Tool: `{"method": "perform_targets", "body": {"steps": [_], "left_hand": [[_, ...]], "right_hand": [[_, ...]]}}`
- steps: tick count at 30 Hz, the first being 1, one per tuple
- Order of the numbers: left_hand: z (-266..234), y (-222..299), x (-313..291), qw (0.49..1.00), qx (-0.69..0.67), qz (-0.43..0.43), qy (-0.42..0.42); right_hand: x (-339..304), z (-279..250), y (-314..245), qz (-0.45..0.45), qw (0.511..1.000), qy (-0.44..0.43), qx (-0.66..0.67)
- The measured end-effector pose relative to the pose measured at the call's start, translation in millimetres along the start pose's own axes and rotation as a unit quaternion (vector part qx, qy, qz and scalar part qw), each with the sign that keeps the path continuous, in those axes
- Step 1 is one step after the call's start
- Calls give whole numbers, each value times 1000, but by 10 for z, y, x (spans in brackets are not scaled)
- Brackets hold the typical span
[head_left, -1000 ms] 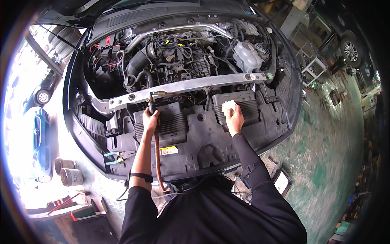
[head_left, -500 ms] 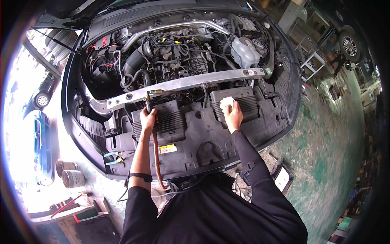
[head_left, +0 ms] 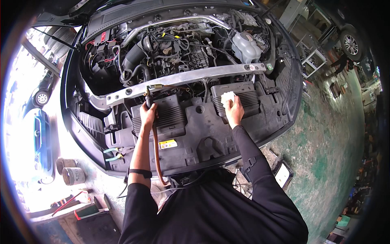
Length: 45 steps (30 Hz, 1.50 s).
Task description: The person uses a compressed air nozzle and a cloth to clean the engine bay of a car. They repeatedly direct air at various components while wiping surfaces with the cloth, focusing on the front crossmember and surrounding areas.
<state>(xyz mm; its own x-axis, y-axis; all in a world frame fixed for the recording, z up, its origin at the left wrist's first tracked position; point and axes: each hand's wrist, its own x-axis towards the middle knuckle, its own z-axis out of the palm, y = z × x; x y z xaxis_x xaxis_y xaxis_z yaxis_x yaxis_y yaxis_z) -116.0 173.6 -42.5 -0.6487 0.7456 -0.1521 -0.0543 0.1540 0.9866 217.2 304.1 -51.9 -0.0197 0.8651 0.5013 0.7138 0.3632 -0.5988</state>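
Note:
My left hand (head_left: 148, 114) is closed round the dark handle of a blow gun (head_left: 148, 97) with a brass-coloured head. Its thin tube points right along the silver crossbar (head_left: 191, 83), and a brown hose (head_left: 156, 152) runs down from it toward my body. In my right hand (head_left: 234, 112) I pinch a crumpled white cloth or tissue (head_left: 228, 96), close above the right ribbed black cover (head_left: 252, 97). Another ribbed black cover (head_left: 172, 118) lies beside my left hand. Beyond the crossbar is the open engine bay, with a pale plastic reservoir (head_left: 246, 48) on its right.
Pliers (head_left: 118, 153) with green-and-yellow handles lie on the black front panel (head_left: 191, 152) at the left. Two buckets (head_left: 73, 175) stand on the floor left of the car. A white-topped tray-like object (head_left: 283, 175) sits low on the right, near my sleeve.
The view has shifted slightly. Both hands keep their holds, the left on the blow gun and the right on the white cloth or tissue, in nearly the same places.

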Motion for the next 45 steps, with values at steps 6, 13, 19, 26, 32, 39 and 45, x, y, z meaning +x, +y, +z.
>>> {"method": "perform_targets", "body": {"steps": [6,13,19,26,32,39,45], "left_hand": [[-1,17,-15,1000,-1,8,-6],[-5,40,-25,1000,2,1,-7],[-12,41,-22,1000,19,-7,-1],[-19,3,6,1000,4,4,-8],[-39,-26,23,1000,-3,0,-18],[-50,10,-20,997,-33,38,-54],[-15,258,-154,994,-38,5,-101]], "right_hand": [[-8,-7,-5,16,1000,-15,-1],[-3,16,30,4,1000,-12,-12],[-10,40,44,2,1000,-14,-5],[0,61,61,8,999,-21,-47],[-15,47,48,16,998,-30,-46],[0,44,23,15,998,-28,-61],[0,43,13,21,999,-19,-43]]}}
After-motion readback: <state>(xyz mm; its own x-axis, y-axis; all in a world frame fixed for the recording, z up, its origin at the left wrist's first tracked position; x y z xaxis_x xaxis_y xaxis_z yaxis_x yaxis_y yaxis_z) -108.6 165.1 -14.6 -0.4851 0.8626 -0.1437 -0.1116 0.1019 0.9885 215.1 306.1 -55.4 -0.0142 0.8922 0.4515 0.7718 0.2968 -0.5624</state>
